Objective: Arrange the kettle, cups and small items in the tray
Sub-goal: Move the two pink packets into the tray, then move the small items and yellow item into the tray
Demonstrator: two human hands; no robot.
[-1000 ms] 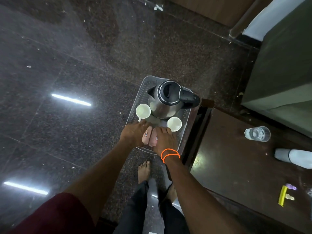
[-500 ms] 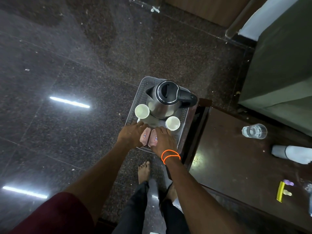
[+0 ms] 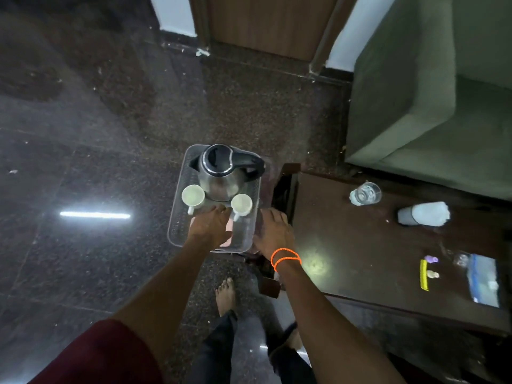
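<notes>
A clear plastic tray [image 3: 177, 217] sits on the left end of a dark wooden table. A steel kettle [image 3: 221, 178] with a black lid and handle stands at the tray's far end. Two white cups stand in front of it, the left cup [image 3: 192, 195] and the right cup [image 3: 241, 204]. Pink sachets [image 3: 229, 226] lie at the near end, mostly hidden under my left hand [image 3: 210, 227], which rests palm down on them. My right hand [image 3: 273, 234], with orange bands at the wrist, hovers just outside the tray's right rim, fingers spread and holding nothing.
On the table to the right are a glass of water [image 3: 365, 193], a white bottle lying down [image 3: 424, 214], a yellow item [image 3: 424, 275] and a blue-edged packet [image 3: 483, 281]. A green sofa [image 3: 415, 92] stands beyond. My bare foot [image 3: 225, 295] is on the dark floor.
My right hand has left the pink sachets and moved right, past the tray's rim. My left hand has slid right over the sachets. The view has tilted upward.
</notes>
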